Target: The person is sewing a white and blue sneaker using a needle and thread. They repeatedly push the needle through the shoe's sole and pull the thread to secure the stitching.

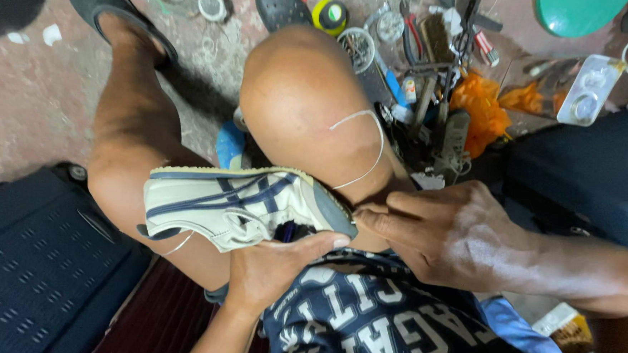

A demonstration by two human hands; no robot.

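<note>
A cream leather sneaker with navy stripes (237, 205) lies sideways across the person's bare thighs. The left hand (270, 267) clasps it from below, thumb closed over the collar. The right hand (444, 230) pinches shut at the heel, drawing a white thread (373, 147) looping over the knee; steady, even tension would likely seat the stitch best

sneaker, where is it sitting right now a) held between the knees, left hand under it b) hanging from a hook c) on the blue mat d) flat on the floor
a: the cream sneaker with navy stripes lies between the two bare knees, with the left hand cupping it from below and the right hand pinching at its end, where a white thread loops over the knee.
</note>
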